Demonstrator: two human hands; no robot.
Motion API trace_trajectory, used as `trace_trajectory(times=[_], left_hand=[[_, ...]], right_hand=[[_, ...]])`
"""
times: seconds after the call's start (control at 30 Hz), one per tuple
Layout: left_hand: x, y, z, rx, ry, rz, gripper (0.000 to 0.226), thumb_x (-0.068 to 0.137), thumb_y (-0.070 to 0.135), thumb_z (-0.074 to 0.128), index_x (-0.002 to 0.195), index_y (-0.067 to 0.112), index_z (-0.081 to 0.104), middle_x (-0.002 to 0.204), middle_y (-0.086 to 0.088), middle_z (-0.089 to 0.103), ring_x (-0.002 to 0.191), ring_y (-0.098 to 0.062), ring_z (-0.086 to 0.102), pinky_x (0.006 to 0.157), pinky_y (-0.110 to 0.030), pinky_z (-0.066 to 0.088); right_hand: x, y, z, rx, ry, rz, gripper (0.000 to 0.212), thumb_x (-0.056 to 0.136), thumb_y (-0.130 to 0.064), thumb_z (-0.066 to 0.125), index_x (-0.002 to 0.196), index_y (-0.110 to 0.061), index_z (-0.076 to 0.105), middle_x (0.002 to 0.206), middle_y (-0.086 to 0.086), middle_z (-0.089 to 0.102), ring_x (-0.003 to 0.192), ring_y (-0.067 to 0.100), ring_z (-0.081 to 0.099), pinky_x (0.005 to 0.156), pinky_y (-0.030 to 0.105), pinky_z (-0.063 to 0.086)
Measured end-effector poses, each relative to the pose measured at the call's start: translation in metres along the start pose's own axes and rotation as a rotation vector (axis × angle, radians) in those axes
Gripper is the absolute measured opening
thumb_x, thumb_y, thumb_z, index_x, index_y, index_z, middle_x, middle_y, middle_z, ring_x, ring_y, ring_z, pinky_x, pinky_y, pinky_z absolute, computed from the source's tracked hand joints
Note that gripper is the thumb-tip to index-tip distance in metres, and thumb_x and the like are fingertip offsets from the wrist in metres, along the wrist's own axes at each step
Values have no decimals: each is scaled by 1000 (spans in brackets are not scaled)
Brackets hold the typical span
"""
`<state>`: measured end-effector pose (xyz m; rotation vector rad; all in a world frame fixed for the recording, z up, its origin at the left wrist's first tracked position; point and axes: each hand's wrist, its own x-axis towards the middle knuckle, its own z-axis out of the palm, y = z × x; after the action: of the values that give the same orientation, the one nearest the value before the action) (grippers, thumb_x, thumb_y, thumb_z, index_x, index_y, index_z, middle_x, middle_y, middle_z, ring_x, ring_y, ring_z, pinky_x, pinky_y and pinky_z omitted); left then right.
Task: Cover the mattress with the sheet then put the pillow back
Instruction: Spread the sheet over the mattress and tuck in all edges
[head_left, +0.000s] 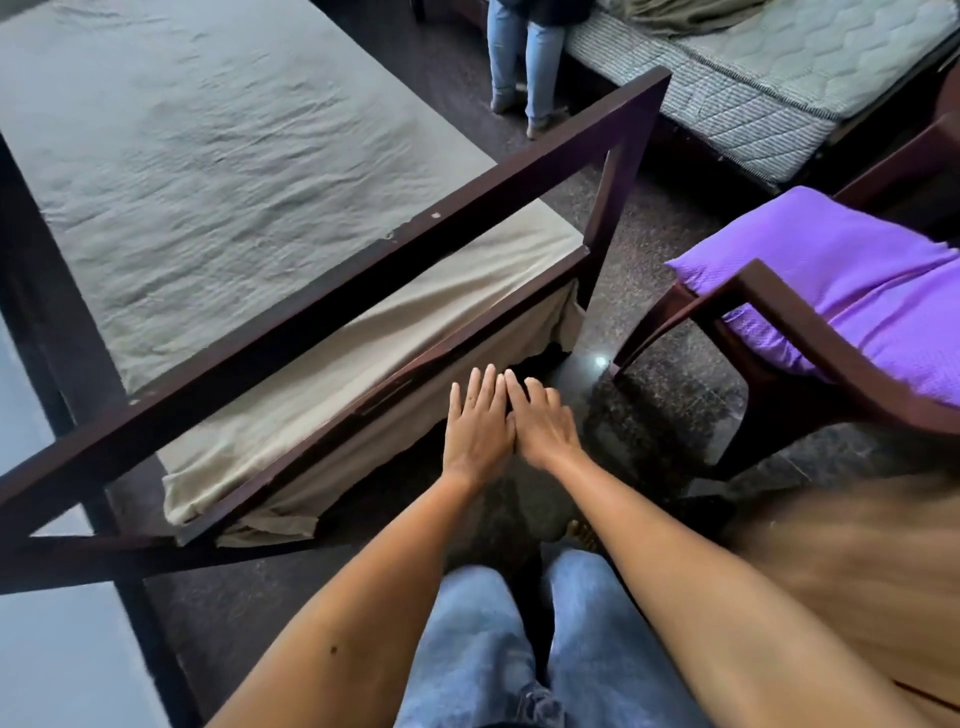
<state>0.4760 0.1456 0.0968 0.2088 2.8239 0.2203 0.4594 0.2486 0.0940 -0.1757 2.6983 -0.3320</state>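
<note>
Head view, standing at the foot end of the bed.

- Sheet (208, 156): grey-beige, spread over the whole mattress top, finely wrinkled. At the foot end it drops over the edge behind the lower rail, and a loose hem hangs below the rail, bunched at both foot corners. The mattress itself is out of sight under the cloth.
- Bed frame (363, 291): dark wood; the open footboard rail crosses the view diagonally.
- Pillow (852, 291): purple, not on the bed. It lies on the seat of a dark wooden armchair (810, 338) to the right, well apart from the bed's foot corner.
- Left hand (478, 426) and right hand (543, 423): side by side, inner edges touching, palms down, fingers straight. Neither holds anything. They hover just before the lower rail near the right foot corner; contact with the hanging hem cannot be told.
- Wearer's jeans (478, 649) at the bottom edge; dark speckled floor (649, 270).
- Background: a second person's legs (524, 62) beside a bare quilted mattress (753, 67) with olive cloth (685, 15) crumpled on it.
</note>
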Motion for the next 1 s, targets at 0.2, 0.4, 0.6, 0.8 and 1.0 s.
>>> trace_trajectory(times=[0.2, 0.4, 0.6, 0.8, 1.0], left_hand=[[56, 48, 41, -25, -20, 2, 55, 103, 29, 22, 151, 14, 0, 159, -7, -1, 146, -24, -6, 117, -42, -5], [138, 39, 138, -42, 5, -19, 52, 103, 28, 21, 151, 12, 8, 159, -5, 12, 147, -22, 3, 118, -41, -2], [218, 27, 236, 119, 84, -3, 53, 102, 25, 20, 151, 9, 3, 159, -8, 4, 147, -24, -2, 118, -44, -2], [288, -2, 321, 153, 246, -86, 60, 100, 31, 25, 151, 15, -2, 159, -6, -6, 146, -24, -8, 114, -50, -8], [313, -19, 376, 151, 368, -86, 62, 100, 31, 28, 151, 13, -2, 159, -3, -10, 145, -22, -14, 117, -45, -5]], right_hand=[[41, 77, 26, -20, 91, -51, 62, 97, -22, 41, 151, -18, 11, 150, 5, 26, 130, 28, 33, 101, 42, 36], [127, 124, 96, -56, 130, -86, 54, 99, -20, 38, 149, -17, 17, 153, 3, 20, 136, 25, 25, 107, 43, 28], [220, 173, 181, -76, 144, -97, 58, 99, -21, 37, 151, -18, 10, 159, 5, 8, 143, 28, 15, 111, 43, 24], [303, 201, 258, -60, 358, -215, 64, 97, -25, 39, 152, -15, 9, 160, 7, 1, 143, 28, 18, 108, 46, 32], [348, 214, 306, -14, 365, -355, 65, 95, -21, 43, 151, -12, 12, 157, 8, 17, 141, 29, 24, 106, 45, 35]])
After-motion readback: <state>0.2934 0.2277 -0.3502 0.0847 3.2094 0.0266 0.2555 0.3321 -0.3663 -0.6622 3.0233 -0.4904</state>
